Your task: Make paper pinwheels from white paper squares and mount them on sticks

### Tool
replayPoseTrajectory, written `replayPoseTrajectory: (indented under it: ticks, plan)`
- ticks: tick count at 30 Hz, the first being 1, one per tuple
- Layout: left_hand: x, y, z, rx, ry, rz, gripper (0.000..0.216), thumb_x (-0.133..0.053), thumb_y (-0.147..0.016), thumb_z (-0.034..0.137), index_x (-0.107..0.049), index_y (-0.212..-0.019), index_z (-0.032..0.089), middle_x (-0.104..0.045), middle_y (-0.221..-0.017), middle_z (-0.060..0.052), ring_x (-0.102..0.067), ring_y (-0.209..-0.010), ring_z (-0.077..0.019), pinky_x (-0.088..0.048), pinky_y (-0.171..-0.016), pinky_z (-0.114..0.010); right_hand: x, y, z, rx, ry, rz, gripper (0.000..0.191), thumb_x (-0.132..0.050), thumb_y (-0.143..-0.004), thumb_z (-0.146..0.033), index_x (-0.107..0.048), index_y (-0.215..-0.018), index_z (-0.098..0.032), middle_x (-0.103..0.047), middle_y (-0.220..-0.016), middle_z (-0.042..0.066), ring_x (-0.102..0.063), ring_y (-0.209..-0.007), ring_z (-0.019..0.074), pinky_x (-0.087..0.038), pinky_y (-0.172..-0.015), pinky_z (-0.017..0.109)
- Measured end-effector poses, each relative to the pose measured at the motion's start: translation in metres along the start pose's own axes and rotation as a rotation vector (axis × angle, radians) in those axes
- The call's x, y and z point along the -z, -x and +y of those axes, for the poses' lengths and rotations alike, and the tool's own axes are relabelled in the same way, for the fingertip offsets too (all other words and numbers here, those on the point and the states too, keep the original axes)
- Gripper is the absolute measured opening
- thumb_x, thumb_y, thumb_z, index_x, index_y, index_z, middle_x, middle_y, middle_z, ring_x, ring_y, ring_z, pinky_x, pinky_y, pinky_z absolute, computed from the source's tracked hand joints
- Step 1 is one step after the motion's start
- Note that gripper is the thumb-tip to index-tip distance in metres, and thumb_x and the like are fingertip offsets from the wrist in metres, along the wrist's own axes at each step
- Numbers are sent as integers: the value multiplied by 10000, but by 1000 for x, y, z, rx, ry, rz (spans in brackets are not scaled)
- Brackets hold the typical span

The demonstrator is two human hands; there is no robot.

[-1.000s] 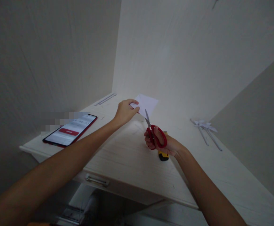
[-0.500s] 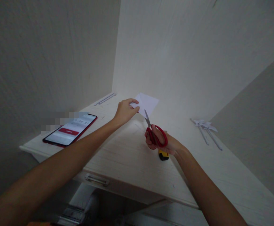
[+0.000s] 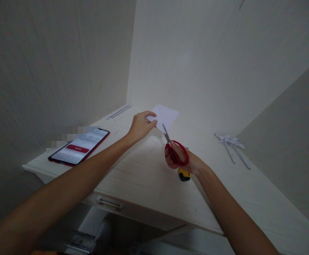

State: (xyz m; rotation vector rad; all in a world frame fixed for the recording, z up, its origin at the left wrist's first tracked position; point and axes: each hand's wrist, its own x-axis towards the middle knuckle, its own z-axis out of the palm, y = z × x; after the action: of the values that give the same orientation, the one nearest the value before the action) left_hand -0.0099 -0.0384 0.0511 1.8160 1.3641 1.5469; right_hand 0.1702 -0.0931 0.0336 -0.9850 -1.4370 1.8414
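Note:
Between the thumb and fingers of my left hand [image 3: 141, 124] is the left corner of a square of white paper [image 3: 167, 114], which shows crease lines. My right hand [image 3: 174, 157] is wrapped round the red handles of a pair of scissors [image 3: 181, 152]. The scissor blades point up and away from me, at the paper's near corner, with one blade lying in front of the sheet. How far the cut reaches into the paper, I cannot tell. Just below my right wrist, a yellow and black tool [image 3: 184, 174] lies partly hidden on the table.
On the white table [image 3: 143, 177], a phone with a lit screen [image 3: 80, 147] lies at the left. Thin white paper sticks [image 3: 119, 111] lie along the left wall. Paper pinwheels [image 3: 231, 141] on sticks rest at the right. Walls enclose the back and sides.
Very little differs. The fingers of my right hand have shifted slightly on the scissor handles, while the paper and my left hand stay in place.

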Motion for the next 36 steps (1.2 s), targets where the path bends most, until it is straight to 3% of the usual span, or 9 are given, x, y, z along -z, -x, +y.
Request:
replayPoseTrajectory:
  ticks: [24, 31, 33, 36]
  plan:
    - [-3, 1, -8, -13, -18, 2, 278, -570, -678, 207, -624, -936, 117, -604, -564, -10, -567, -533, -108, -448, -575, -207, 8, -5, 10, 59, 109, 31, 437, -442, -777, -568, -509, -657, -154, -493, -427, -16, -400, -326, 69, -263, -316, 193]
    - [1, -5, -15, 16, -66, 88, 274, -561, -668, 190, -624, -929, 132, -500, -471, 50, -455, -440, -80, -394, -520, -191, 17, 6, -9, -22, 301, 22, 452, -461, -753, -584, -510, -675, -141, -479, -427, -15, -396, -333, 72, -233, -320, 193]
    - [2, -8, -19, 9, -74, 116, 271, -552, -673, 191, -623, -926, 128, -479, -462, 57, -430, -428, -77, -373, -502, -186, 31, 9, -17, -29, 535, 141, 457, -434, -776, -568, -532, -708, -127, -495, -468, -2, -406, -363, 71, -258, -351, 200]
    - [2, -10, -23, 8, -82, 95, 263, -518, -713, 219, -628, -930, 121, -508, -479, 38, -474, -455, -90, -377, -512, -190, 60, 9, -21, -124, 1130, 645, 454, -328, -847, -501, -566, -774, -121, -600, -655, 80, -537, -533, 120, -367, -476, 231]
